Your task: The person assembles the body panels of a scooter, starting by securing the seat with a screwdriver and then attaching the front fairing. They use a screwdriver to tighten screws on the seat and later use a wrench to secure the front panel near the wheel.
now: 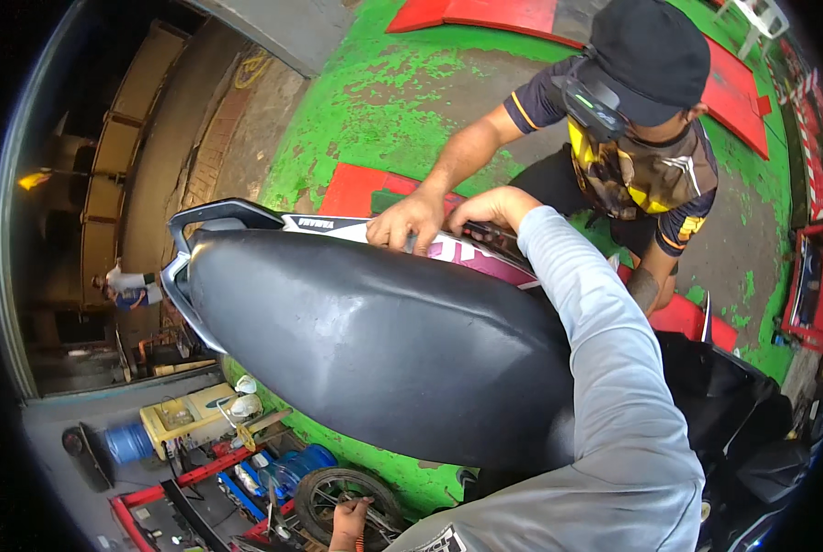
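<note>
A motorcycle's long black seat (365, 331) fills the middle. Along its far side runs a white and magenta side panel (467, 256). My right hand (492, 208) reaches over the seat with its fingers curled down onto the panel's upper edge; the fingertips are partly hidden. Beside it, a co-worker's hand (404, 221) presses on the same panel. At the lower edge, my left hand (348, 517) is closed in a fist, seen small near a spoked wheel (338, 497). A thin orange-and-dark thing shows by it, too small to name.
Across the motorcycle crouches a co-worker in a black cap (655, 55). A grab rail (223, 216) sticks out at the seat's rear. A red rack (191, 478), a yellow box (186, 419) and blue containers (301, 465) stand lower left. Red ramps (485, 14) lie on the green floor.
</note>
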